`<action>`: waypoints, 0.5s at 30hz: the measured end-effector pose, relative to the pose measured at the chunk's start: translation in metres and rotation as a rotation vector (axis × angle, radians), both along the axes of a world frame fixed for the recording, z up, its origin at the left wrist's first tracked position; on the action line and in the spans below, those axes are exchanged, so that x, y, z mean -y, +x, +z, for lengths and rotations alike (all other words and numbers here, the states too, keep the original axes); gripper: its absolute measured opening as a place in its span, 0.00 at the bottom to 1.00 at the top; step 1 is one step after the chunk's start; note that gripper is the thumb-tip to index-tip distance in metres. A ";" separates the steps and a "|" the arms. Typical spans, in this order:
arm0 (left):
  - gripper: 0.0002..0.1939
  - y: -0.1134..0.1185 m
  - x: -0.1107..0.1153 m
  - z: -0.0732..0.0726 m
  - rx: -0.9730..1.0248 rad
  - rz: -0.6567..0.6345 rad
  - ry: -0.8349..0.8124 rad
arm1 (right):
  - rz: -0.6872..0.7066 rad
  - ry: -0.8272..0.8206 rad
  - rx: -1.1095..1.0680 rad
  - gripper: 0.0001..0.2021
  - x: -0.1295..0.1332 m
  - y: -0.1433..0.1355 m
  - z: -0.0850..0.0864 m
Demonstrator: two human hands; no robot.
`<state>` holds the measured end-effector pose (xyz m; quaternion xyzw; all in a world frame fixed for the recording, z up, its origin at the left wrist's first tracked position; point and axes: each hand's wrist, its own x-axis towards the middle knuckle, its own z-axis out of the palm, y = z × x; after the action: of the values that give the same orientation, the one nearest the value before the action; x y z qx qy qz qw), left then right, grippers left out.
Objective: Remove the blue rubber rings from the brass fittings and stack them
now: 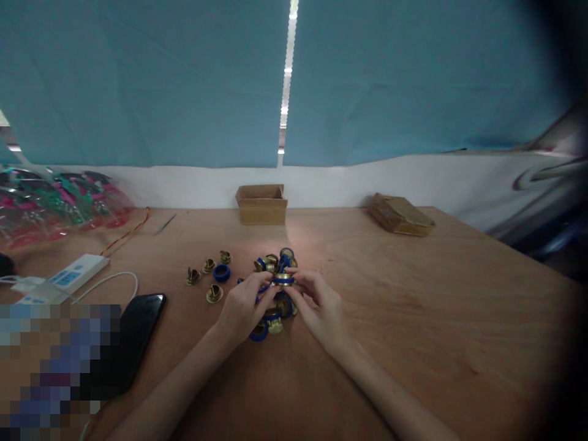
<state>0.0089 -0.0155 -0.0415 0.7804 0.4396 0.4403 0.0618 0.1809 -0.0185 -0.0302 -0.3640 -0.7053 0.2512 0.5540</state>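
Between the fingertips of both hands is a round brass-coloured metal piece with a blue ring around it [283, 280]. My left hand [245, 304] pinches its left side, and my right hand [321, 303] pinches its right side. Under and around the fingers lies a pile of similar brass pieces with blue rings [272, 314], partly hidden by the hands. Left of the pile sits a loose blue ring [222, 273]. Near that ring stand several brass pieces without blue rings, one of them a small brass fitting [214, 293] closest to my left wrist.
An open cardboard box [262, 211] stands at the table's back edge, and a closed-looking cardboard box [402, 214] lies back right. At left are a power strip [78, 274] with a white cable, a black phone [141, 331], tweezers [165, 224] and plastic-wrapped goods [59, 202].
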 end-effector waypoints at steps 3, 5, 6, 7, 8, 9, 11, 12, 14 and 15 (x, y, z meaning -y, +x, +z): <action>0.10 -0.001 -0.001 0.001 -0.030 0.003 -0.005 | -0.012 -0.001 0.007 0.07 0.000 0.000 0.001; 0.10 -0.001 -0.001 0.001 -0.054 -0.001 0.006 | -0.015 -0.011 0.015 0.07 0.000 0.000 0.000; 0.10 -0.001 -0.001 0.000 -0.067 -0.001 0.016 | -0.016 -0.016 0.023 0.07 0.000 0.000 0.000; 0.09 -0.002 -0.002 0.000 -0.080 0.002 0.028 | -0.019 -0.019 0.032 0.07 0.000 0.000 -0.001; 0.09 -0.002 -0.002 -0.001 -0.093 0.005 0.039 | -0.024 -0.021 0.042 0.08 0.000 0.000 -0.002; 0.09 -0.002 -0.002 -0.002 -0.104 0.011 0.047 | -0.027 -0.023 0.052 0.08 0.000 0.000 -0.003; 0.08 -0.003 -0.002 -0.003 -0.117 0.022 0.065 | -0.033 -0.026 0.068 0.09 0.000 0.001 -0.005; 0.08 -0.003 -0.001 -0.003 -0.121 0.023 0.076 | -0.033 -0.031 0.077 0.09 -0.001 0.001 -0.006; 0.07 -0.003 -0.001 -0.003 -0.136 0.023 0.101 | -0.035 -0.043 0.091 0.09 -0.001 0.002 -0.007; 0.07 -0.003 -0.001 -0.003 -0.148 0.021 0.115 | -0.036 -0.049 0.099 0.09 -0.001 0.002 -0.007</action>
<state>0.0059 -0.0147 -0.0446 0.8084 0.4249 0.4068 -0.0204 0.1831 -0.0173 -0.0376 -0.4020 -0.7188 0.2401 0.5139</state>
